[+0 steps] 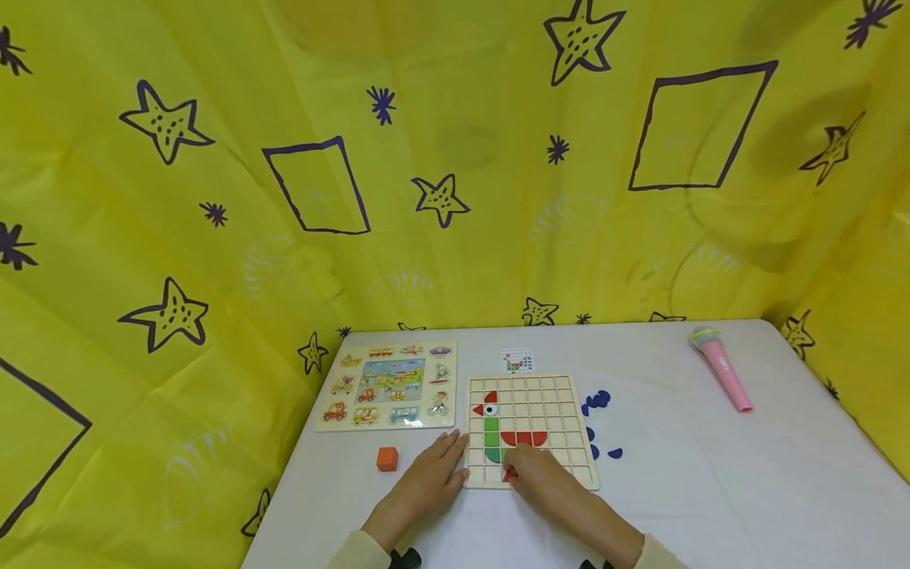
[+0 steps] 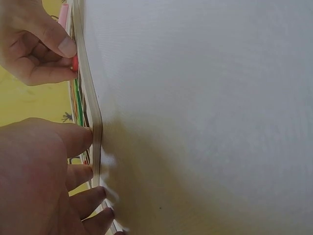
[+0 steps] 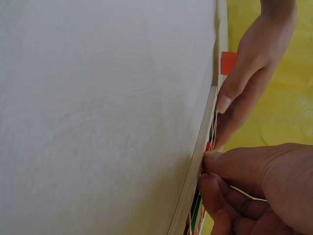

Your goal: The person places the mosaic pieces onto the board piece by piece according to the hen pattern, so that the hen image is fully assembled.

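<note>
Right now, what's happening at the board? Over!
Right grip pinches red piece at board. Left grip touches board's left edge. Blue pieces lie right, not blocking.

1. From the head, the desk (image 1: 711, 498) is viewed downward, farthest back, the yellow curtain (image 1: 490, 261) faced.
2. From the left wrist, the desk is skimmed low, sideways, the left hand (image 1: 432, 470) shown close.
3. From the right wrist, the right hand (image 1: 538, 472) is likewise shown close.
4. The grid board (image 1: 552, 407) and both hands are shared by all three.

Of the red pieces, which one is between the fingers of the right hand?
The red piece at the near edge of the grid board: the right hand pinches it, while the other red pieces lie farther up.
</note>
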### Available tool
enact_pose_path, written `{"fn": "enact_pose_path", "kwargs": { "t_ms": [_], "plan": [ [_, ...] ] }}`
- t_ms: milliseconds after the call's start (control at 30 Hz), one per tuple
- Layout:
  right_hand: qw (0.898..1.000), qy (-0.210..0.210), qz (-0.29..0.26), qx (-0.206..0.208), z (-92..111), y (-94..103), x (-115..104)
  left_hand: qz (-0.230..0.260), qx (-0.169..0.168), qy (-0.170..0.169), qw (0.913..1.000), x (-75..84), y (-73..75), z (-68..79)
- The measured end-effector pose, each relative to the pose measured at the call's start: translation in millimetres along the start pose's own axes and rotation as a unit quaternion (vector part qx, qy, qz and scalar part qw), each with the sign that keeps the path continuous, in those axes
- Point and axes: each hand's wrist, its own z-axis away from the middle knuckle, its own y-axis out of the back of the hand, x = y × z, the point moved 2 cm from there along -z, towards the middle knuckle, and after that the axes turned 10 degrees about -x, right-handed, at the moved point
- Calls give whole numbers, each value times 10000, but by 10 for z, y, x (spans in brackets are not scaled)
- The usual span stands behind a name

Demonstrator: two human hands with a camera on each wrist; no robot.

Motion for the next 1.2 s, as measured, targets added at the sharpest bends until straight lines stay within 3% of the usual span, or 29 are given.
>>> {"fn": "enact_pose_path", "kwargs": {
  "t_ms": [233, 733, 967, 1200],
  "plan": [
    [9994, 161, 53, -297, -14, 14, 35, -13, 15, 1, 10000, -8, -6, 10],
    [9984, 415, 382, -28, -20, -13, 47, 42, 13, 13, 10000, -2, 1, 20],
    [9996, 109, -83, -239, -35, 1, 59, 54, 6, 39, 10000, -5, 3, 13],
    [9990, 299, -62, -326, -21, 13, 67, 91, -12, 5, 10000, -6, 13, 12]
  ]
}}
